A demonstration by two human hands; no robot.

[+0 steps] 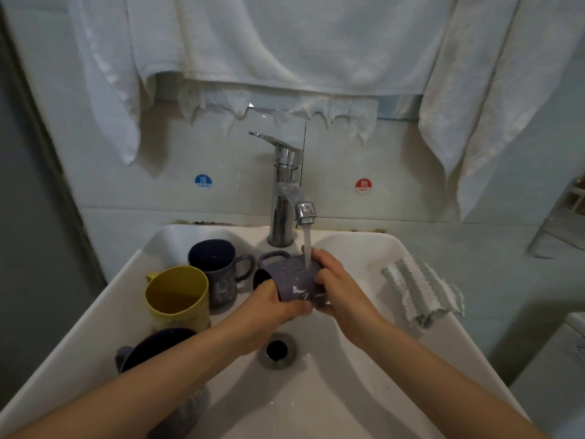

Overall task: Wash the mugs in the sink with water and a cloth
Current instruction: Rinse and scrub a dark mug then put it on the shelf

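Note:
A purple mug (292, 277) lies on its side under the running tap (304, 213), its mouth to the left and its handle up. My left hand (272, 307) grips it from below near the rim, and my right hand (335, 285) grips its base end. Water streams onto the mug's side. At the left of the white sink (364, 248) stand a dark blue mug (218, 267), a yellow mug (179, 294) and another dark mug (152, 350), this last partly hidden by my left forearm. A grey-and-white cloth (422, 291) lies crumpled on the sink's right rim.
The drain (277, 350) sits open in the basin below my hands. White towels (285, 42) hang on the wall above the tap. Cold (203, 181) and hot (363, 186) stickers mark the tiles. A metal rack (560, 217) stands at the right edge.

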